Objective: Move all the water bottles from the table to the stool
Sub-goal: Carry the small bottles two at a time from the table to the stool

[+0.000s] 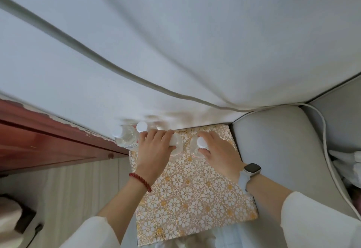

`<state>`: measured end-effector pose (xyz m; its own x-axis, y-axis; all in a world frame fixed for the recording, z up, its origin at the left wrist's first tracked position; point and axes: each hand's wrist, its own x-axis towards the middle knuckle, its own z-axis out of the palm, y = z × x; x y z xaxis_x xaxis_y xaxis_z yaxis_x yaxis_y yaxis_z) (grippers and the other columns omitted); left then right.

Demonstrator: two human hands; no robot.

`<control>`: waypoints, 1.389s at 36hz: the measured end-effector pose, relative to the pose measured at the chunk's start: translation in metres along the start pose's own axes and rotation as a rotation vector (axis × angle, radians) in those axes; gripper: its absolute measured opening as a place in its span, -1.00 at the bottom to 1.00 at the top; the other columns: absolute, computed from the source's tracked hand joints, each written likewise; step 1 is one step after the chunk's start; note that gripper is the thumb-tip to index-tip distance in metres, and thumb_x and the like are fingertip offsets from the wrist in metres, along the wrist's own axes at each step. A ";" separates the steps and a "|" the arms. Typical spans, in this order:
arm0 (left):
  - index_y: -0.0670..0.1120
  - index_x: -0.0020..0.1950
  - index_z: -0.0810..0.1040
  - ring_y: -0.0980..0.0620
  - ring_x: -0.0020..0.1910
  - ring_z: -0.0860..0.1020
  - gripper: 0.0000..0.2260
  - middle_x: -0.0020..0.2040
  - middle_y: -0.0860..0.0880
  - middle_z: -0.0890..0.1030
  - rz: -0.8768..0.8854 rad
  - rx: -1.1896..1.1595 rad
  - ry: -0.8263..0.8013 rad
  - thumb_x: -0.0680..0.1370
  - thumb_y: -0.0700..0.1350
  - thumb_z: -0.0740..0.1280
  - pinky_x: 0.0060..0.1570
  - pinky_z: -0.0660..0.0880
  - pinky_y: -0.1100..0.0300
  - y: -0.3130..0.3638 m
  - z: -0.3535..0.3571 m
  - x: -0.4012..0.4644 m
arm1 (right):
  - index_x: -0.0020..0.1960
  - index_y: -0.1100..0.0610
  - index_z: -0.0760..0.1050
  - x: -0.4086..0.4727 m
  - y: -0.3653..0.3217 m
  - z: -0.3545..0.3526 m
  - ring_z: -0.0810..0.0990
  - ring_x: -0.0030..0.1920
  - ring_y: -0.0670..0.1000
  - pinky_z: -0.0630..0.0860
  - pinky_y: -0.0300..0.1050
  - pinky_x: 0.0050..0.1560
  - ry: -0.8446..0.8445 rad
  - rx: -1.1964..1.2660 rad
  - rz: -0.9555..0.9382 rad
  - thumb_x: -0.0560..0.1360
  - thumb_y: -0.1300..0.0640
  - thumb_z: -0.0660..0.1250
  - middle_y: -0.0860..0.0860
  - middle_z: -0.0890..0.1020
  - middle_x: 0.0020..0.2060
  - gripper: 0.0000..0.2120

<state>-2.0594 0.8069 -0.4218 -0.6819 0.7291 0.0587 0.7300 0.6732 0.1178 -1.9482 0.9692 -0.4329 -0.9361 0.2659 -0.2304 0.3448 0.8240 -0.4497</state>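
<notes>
Saw stool (187, 189) under floral cover nearest me. My left hand (154, 148) gripped clear bottle (176, 144); my right hand (216, 150) wrapped second bottle (202, 142), both upright on stool's far end. Two more bottles (127, 137) stood beyond left, against white wall (195, 42).

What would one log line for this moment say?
left hand: grips clear bottle | right hand: grips white-capped bottle | both over patterned stool top | two more bottles at far-left corner

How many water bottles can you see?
4 bottles, all at the patterned surface's far end: two by the wall at its left corner, one under the left hand, one in the right hand. More may be hidden.
</notes>
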 end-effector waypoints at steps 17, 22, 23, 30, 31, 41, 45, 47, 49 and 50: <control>-0.08 0.00 0.60 -0.09 -0.13 0.61 -0.62 -0.18 -0.02 0.66 -0.071 0.115 0.172 0.24 -0.05 0.57 -0.02 0.46 -0.07 -0.013 0.010 0.028 | 0.28 0.07 0.31 0.051 -0.029 0.005 0.42 0.02 0.08 0.48 -0.12 -0.27 0.171 0.035 -0.017 0.53 0.15 0.24 0.06 0.44 0.09 -0.67; -0.07 0.07 0.60 -0.07 -0.12 0.62 -0.61 -0.12 -0.03 0.66 -0.061 0.034 0.200 0.27 -0.11 0.56 0.02 0.44 -0.13 -0.015 0.014 0.028 | 0.31 0.05 0.31 0.055 -0.028 0.005 0.43 0.05 0.10 0.53 -0.03 -0.19 0.226 0.099 -0.009 0.52 0.18 0.25 0.08 0.45 0.09 -0.62; -0.07 0.08 0.60 -0.07 -0.11 0.62 -0.61 -0.10 -0.02 0.66 -0.056 0.028 0.207 0.28 -0.12 0.55 0.03 0.43 -0.13 -0.016 0.014 0.027 | 0.31 0.05 0.31 0.055 -0.029 0.007 0.44 0.05 0.10 0.54 -0.02 -0.16 0.246 0.147 0.004 0.51 0.18 0.27 0.08 0.45 0.09 -0.61; -0.10 0.09 0.57 -0.06 -0.10 0.63 -0.59 -0.09 -0.03 0.68 -0.086 -0.013 0.201 0.28 -0.12 0.55 0.06 0.43 -0.16 -0.015 0.014 0.028 | 0.44 0.10 0.08 0.050 -0.028 0.026 0.36 0.31 0.13 0.32 -0.13 0.21 0.161 0.655 0.379 0.44 0.12 0.39 0.15 0.30 0.34 -0.30; -0.09 0.07 0.58 -0.07 -0.09 0.63 -0.61 -0.10 -0.02 0.67 -0.084 -0.013 0.203 0.28 -0.12 0.55 0.07 0.42 -0.17 -0.016 0.014 0.028 | 0.45 0.10 0.06 0.052 -0.027 0.029 0.34 0.34 0.13 0.29 -0.12 0.26 0.125 0.705 0.401 0.43 0.12 0.39 0.14 0.31 0.36 -0.28; -0.07 0.05 0.56 -0.04 -0.14 0.63 -0.56 -0.13 0.00 0.66 -0.043 -0.013 0.141 0.22 -0.10 0.58 0.14 0.37 -0.23 -0.022 0.017 0.027 | 0.37 0.11 0.26 0.056 -0.030 0.044 0.41 0.28 0.11 0.42 0.16 0.25 0.183 0.794 0.373 0.44 0.19 0.37 0.10 0.46 0.25 -0.46; -0.09 0.07 0.56 -0.06 -0.13 0.63 -0.54 -0.12 -0.03 0.66 -0.050 -0.001 0.150 0.22 -0.12 0.58 0.12 0.39 -0.24 -0.020 0.019 0.024 | 0.39 0.09 0.23 0.054 -0.026 0.041 0.40 0.28 0.09 0.42 0.12 0.26 0.152 0.726 0.353 0.44 0.12 0.38 0.10 0.44 0.26 -0.42; -0.10 0.10 0.56 -0.08 -0.06 0.62 -0.53 -0.08 -0.05 0.65 -0.054 0.027 0.136 0.23 -0.11 0.58 0.14 0.38 -0.27 -0.018 0.018 0.023 | 0.41 0.10 0.19 0.054 -0.026 0.037 0.40 0.30 0.10 0.40 0.09 0.29 0.118 0.708 0.339 0.45 0.12 0.37 0.11 0.43 0.29 -0.39; -0.10 0.15 0.54 -0.12 0.07 0.58 -0.51 0.02 -0.09 0.63 -0.073 0.026 0.096 0.27 -0.09 0.56 0.19 0.32 -0.32 -0.015 0.015 0.020 | 0.44 0.12 0.13 0.054 -0.027 0.032 0.36 0.34 0.12 0.33 0.01 0.34 0.079 0.656 0.329 0.46 0.11 0.35 0.12 0.40 0.33 -0.36; -0.10 0.20 0.51 -0.14 0.16 0.54 -0.51 0.11 -0.12 0.60 -0.088 0.016 0.069 0.31 -0.07 0.53 0.23 0.26 -0.33 -0.014 0.012 0.019 | 0.47 0.14 0.06 0.053 -0.028 0.029 0.32 0.38 0.12 0.29 -0.04 0.35 0.054 0.631 0.333 0.47 0.10 0.34 0.13 0.36 0.37 -0.32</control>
<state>-2.0820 0.8130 -0.4341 -0.7445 0.6574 0.1166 0.6675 0.7365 0.1097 -2.0054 0.9454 -0.4576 -0.7704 0.4911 -0.4066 0.5726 0.2526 -0.7799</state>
